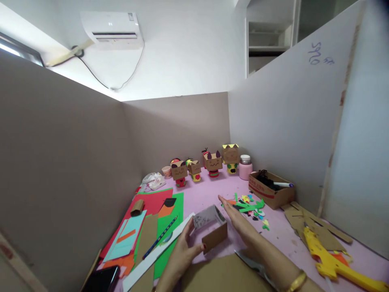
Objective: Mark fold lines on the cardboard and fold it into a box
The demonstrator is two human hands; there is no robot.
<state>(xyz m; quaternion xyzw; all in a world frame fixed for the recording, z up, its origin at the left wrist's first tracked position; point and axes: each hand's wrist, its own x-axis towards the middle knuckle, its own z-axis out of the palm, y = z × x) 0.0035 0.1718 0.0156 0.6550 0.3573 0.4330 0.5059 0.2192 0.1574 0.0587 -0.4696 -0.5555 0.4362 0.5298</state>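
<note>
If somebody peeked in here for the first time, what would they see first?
Probably the two hands in the middle: the left hand holds a small open cardboard box while the right hand lies flat against its side. Behind them, a row of little box-headed figures with drawn faces stands along the back wall. A bright yellow glue gun lies on the pink table, at the right.

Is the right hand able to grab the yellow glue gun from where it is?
Probably yes. The right hand lies flat beside the small cardboard box, and bare pink table lies between it and the yellow glue gun.
</note>
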